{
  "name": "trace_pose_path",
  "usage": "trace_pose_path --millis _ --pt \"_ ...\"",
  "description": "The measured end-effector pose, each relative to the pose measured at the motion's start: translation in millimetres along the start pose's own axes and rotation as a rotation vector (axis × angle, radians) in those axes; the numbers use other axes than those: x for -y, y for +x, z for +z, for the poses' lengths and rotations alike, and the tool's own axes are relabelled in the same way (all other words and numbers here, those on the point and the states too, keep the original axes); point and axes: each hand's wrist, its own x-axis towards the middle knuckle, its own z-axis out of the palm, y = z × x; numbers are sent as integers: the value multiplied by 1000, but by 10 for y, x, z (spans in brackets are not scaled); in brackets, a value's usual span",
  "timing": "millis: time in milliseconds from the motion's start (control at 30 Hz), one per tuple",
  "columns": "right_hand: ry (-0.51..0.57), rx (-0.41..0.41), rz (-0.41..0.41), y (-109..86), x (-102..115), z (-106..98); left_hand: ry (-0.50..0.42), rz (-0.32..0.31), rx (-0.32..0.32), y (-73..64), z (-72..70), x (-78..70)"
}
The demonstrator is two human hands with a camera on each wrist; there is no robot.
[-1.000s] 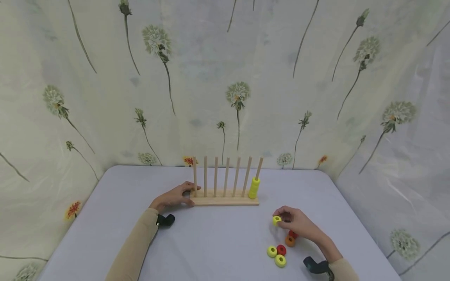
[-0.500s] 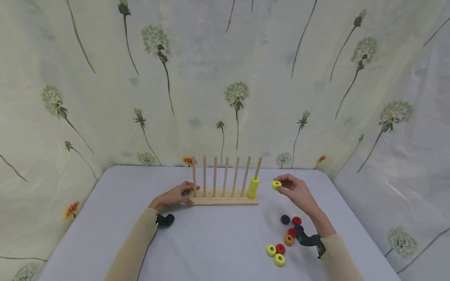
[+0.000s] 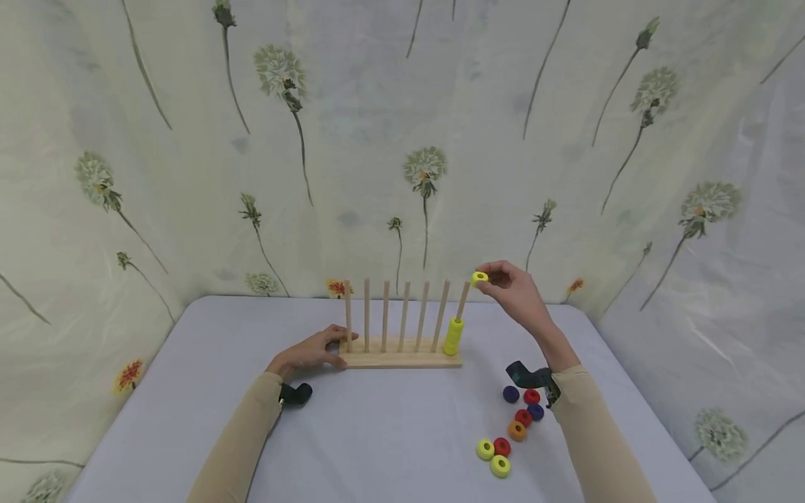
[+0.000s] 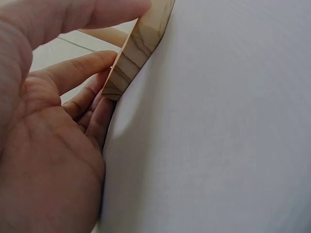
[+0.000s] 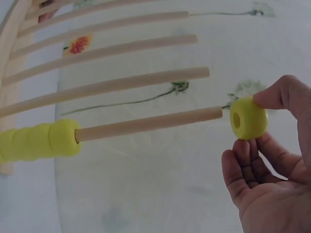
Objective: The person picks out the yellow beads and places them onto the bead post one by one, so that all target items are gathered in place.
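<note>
One yellow bead (image 5: 252, 119) (its hole in plain sight) is pinched between the right hand's (image 3: 516, 290) thumb and fingers, just beside the tip of the rack's (image 3: 402, 362) rightmost peg (image 5: 155, 124). Low on that peg sits a yellow stack (image 3: 453, 337); the left hand (image 3: 314, 351) grips the rack's left end, and eight loose beads (image 3: 517, 430) lie right of the rack, nearer the person.

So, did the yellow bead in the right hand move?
Yes. In the head view, the held yellow bead went up and left, close to the tip of the rightmost peg, which stayed put.
</note>
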Motion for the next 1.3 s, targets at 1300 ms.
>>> trace_pose_path --millis 1300 --pt "-15 51 -54 146 -57 142 -37 -37 -9 -16 -2 -27"
